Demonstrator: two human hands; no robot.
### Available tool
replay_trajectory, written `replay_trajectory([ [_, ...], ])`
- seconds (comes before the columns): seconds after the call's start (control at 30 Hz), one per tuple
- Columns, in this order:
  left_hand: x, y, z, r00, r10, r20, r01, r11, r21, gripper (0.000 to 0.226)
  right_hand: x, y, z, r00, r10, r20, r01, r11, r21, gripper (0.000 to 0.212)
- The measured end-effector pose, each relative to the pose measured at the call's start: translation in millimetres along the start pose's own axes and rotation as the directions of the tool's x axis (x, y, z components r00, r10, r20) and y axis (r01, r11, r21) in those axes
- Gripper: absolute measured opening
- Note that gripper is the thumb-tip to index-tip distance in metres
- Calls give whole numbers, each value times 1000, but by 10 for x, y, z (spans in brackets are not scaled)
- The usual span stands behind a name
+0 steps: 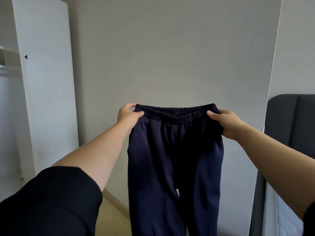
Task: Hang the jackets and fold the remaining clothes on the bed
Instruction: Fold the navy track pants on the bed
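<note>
The person's left hand and right hand are pinching the dark navy elastic-waisted cloth trousers; below either grip, the hanging legs could be twisting, spoiling the fold.

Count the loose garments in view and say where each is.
1: navy trousers, held up before the wall by the waistband, left hand at one end, right hand at the other. More may lie on the bed, mostly out of frame.
</note>
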State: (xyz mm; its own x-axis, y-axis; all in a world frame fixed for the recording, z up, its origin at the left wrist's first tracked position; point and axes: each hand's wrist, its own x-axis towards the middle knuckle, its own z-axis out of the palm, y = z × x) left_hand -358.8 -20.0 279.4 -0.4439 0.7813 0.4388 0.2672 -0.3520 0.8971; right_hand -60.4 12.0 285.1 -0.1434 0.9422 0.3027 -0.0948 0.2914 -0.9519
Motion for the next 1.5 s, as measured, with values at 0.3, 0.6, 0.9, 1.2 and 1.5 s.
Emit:
replay_trajectory([
  [0.3,21,7,-116,975,51,216,-112,954,280,16,-77,-3,-216,930,94,354,-109,994,23,15],
  [0.6,-34,63,80,861,220,459,-467,701,540,20,-275,71,109,717,14,697,-130,985,114,54],
  [0.9,-240,308,349,807,232,543,-370,915,161,43,-227,212,349,811,34,584,-39,999,-5,40],
  [1.2,-381,274,409,740,-57,670,-88,980,180,18,-193,459,446,888,59,456,-93,994,53,24],
  [1.5,-407,182,469,742,-33,670,-271,899,344,12,-213,453,369,898,42,438,-64,997,35,23],
])
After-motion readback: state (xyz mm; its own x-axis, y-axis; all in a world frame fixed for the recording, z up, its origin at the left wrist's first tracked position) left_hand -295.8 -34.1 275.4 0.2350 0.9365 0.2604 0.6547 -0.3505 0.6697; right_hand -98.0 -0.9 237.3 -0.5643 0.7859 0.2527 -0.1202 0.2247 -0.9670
